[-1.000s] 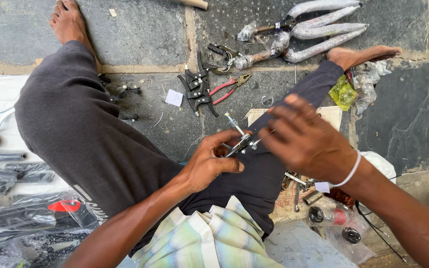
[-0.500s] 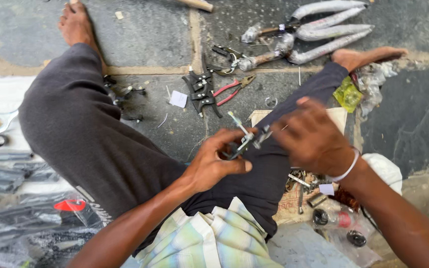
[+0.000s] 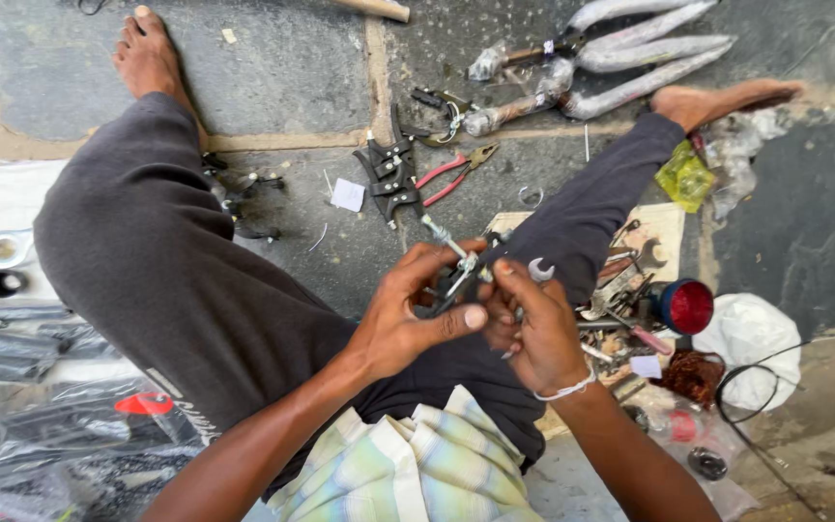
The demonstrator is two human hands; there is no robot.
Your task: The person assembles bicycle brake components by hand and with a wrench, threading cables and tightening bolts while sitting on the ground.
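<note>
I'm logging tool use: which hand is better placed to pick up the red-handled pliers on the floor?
Probably the right hand: only its fingertips touch the small metal part, while the left hand grips it. The red-handled pliers lie ahead, between the legs.

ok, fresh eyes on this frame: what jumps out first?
The two hands at centre: the left hand and right hand pinch a small metal part between them, above the lap. Next, the red-handled pliers on the stone floor ahead, beside black brake levers. A red round reflector stands out in the tool clutter to the right.
</note>
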